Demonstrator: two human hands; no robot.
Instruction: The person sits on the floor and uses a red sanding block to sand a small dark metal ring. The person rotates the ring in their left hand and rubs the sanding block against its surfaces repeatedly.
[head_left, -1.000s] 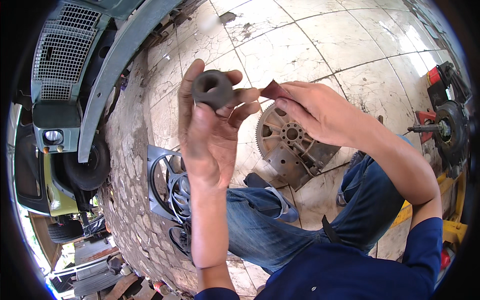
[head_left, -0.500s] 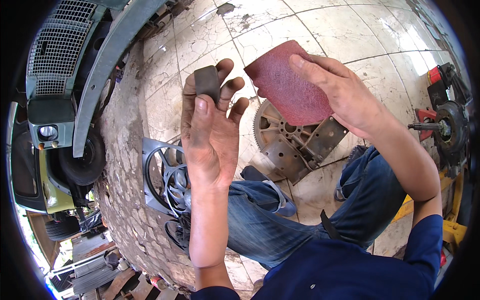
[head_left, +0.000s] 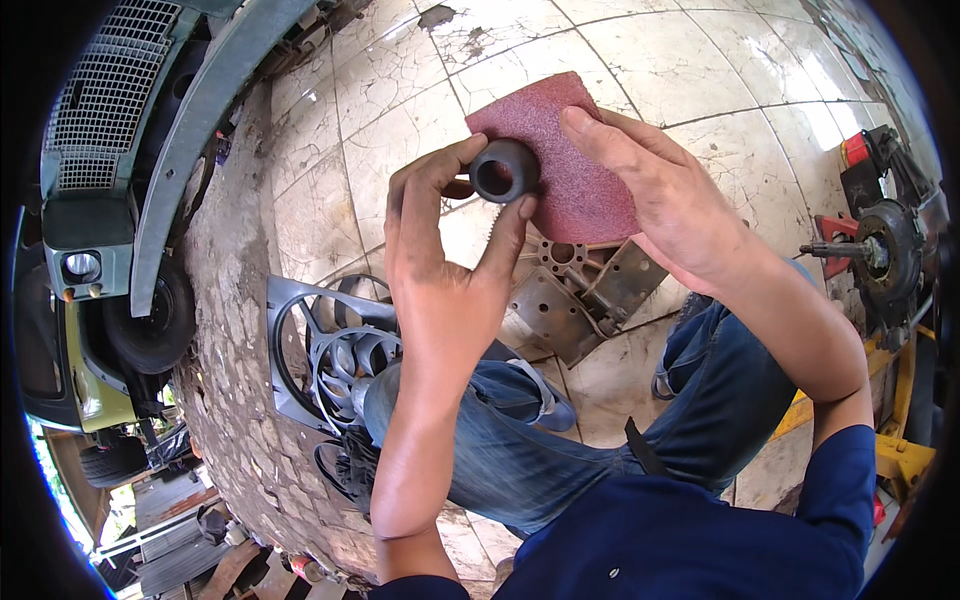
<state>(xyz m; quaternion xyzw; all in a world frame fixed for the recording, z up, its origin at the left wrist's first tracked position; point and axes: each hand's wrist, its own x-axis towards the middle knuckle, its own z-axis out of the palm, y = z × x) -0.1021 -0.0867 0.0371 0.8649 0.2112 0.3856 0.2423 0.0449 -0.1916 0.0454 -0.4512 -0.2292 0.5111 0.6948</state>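
Between the thumb and fingers of my left hand (head_left: 445, 235) is a short black bushing (head_left: 490, 187), its round hole facing up toward me. A curved piece of dark red sandpaper (head_left: 560, 110) is pinched in my right hand (head_left: 670, 195), thumb on top and the other fingers mostly hidden behind it. The bushing's right side is up against the sandpaper, or just in front of it; I cannot tell if they touch. Below both hands, a rusty metal assembly with drilled plates (head_left: 560, 315) lies on the floor, partly covered by the sandpaper and my left hand.
A grey fan shroud with a fan (head_left: 290, 350) lies by my left knee. To the far left stand vehicles with a tyre (head_left: 150, 320) and a curved bumper (head_left: 200, 150). A hub with a protruding shaft (head_left: 885, 255) and a yellow frame (head_left: 900, 460) are at the right.
My left hand has turned over and moved right, bringing the bushing from upright side view to hole-up beside the sandpaper. The sandpaper has shifted slightly left.
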